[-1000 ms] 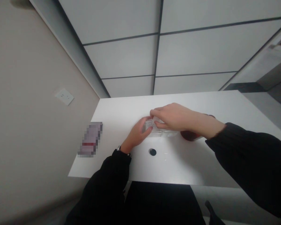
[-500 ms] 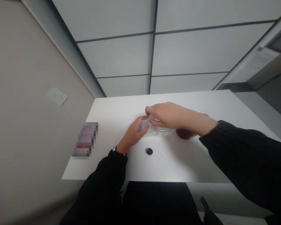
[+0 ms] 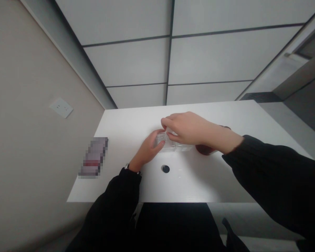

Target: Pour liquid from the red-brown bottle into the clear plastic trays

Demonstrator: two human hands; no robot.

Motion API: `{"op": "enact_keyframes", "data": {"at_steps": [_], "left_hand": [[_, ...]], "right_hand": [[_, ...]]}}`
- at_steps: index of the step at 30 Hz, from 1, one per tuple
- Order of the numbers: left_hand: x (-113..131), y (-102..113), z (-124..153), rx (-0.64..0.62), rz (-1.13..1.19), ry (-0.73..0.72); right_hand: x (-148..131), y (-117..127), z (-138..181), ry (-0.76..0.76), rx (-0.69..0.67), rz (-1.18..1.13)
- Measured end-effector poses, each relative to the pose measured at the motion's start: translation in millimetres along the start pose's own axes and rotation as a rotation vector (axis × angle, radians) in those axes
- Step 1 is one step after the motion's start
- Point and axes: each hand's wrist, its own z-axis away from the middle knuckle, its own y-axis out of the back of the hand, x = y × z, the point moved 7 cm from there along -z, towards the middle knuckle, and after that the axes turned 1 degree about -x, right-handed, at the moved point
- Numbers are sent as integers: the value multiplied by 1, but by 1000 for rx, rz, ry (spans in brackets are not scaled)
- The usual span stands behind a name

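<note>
A clear plastic box (image 3: 170,147), apparently divided into compartments, lies near the middle of the white table (image 3: 120,187). My left hand (image 3: 148,148) grips its left end, thumb on the near side and fingers on the far side. Over the box, my right hand (image 3: 185,127) is closed in a pinch, with a small whitish, translucent bit at the fingertips whose kind I cannot make out. Partly hidden beneath my right wrist is a dark red rounded object (image 3: 205,149). A small black round cap-like piece (image 3: 166,169) lies on the table in front of the box.
A pixelated flat item (image 3: 93,156) lies by the table's left edge. The left wall carries a white power socket (image 3: 62,107). Behind the table stand white panels (image 3: 136,66) with dark seams.
The view has shifted very slightly, so everything sits a little further left. Both hands keep nearly the same pose at the box.
</note>
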Motion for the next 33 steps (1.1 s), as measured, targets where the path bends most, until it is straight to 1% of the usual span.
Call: {"op": "enact_keyframes", "data": {"at_steps": [7, 13, 16, 20, 22, 27, 30, 33], "left_hand": [[1, 0, 0, 2, 1, 1], [0, 0, 1, -2, 1, 6], [-1, 0, 1, 3, 0, 9], [4, 1, 1, -14, 5, -3], [6, 1, 1, -22, -1, 7], [7, 2, 2, -28, -19, 19], [7, 2, 2, -28, -22, 15], [7, 3, 2, -22, -21, 24]], "right_hand": [[-1, 1, 1, 8, 41, 13], [-3, 2, 1, 7, 43, -3], [1, 1, 1, -9, 37, -36], [19, 4, 3, -68, 48, -106], [30, 4, 3, -92, 22, -182], [48, 0, 3, -88, -52, -397], [58, -4, 5, -90, -60, -489], [72, -4, 10, -100, -39, -552]]}}
